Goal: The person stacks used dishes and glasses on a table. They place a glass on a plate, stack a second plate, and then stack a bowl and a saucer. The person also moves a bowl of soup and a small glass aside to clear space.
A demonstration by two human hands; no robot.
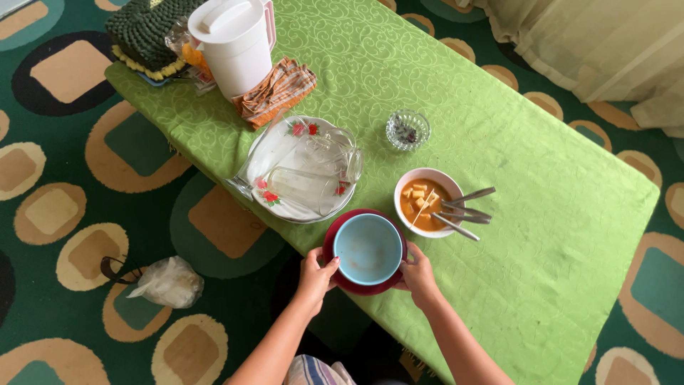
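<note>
A light blue bowl [368, 247] sits on a dark red plate [332, 244] at the near edge of a table with a green patterned cloth [499, 142]. My left hand [315, 274] grips the plate's left rim, and my right hand [417, 274] grips its right rim. The blue bowl looks empty. Just beyond my right hand stands a white bowl [427, 199] of orange soup with pale chunks, and several spoons [467, 210] rest in it.
A flowered white plate [274, 146] carries two glasses lying on their sides. Farther back are a small cut-glass dish [407, 130], a white jug [235, 46], a striped orange cloth [276, 90] and a dark knitted item [146, 32]. A plastic bag [167, 283] lies on the patterned carpet.
</note>
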